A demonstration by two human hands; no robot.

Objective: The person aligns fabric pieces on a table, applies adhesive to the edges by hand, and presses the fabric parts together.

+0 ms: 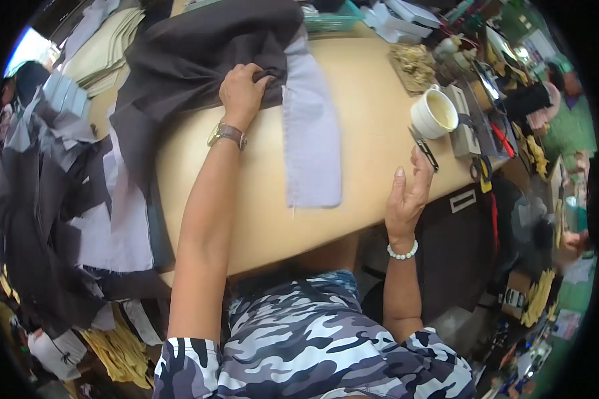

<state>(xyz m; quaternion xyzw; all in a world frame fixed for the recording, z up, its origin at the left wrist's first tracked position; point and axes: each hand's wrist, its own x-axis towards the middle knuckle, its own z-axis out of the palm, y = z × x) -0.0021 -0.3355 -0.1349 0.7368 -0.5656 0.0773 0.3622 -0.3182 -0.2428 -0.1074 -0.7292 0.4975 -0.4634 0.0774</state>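
Observation:
My left hand (243, 93), with a watch on the wrist, grips bunched dark cloth (193, 63) at the table's upper left. A pale lavender cloth strip (313, 133) joins the dark cloth's right side and lies flat down the middle. Over the table's right edge is my right hand (408, 199), with a beaded bracelet, its fingers apart and nothing seen in the palm. Small thread snips (424, 149) lie just beyond its fingertips, beside a white mug (434, 113).
The wooden table (366, 86) has a curved front edge. Dark and pale fabric pieces (113, 233) hang over its left side. At the right are a tray of yellowish scraps (412, 68), a grey block (464, 123) and yellow-handled scissors (486, 174). A green basket (333, 21) stands at the back.

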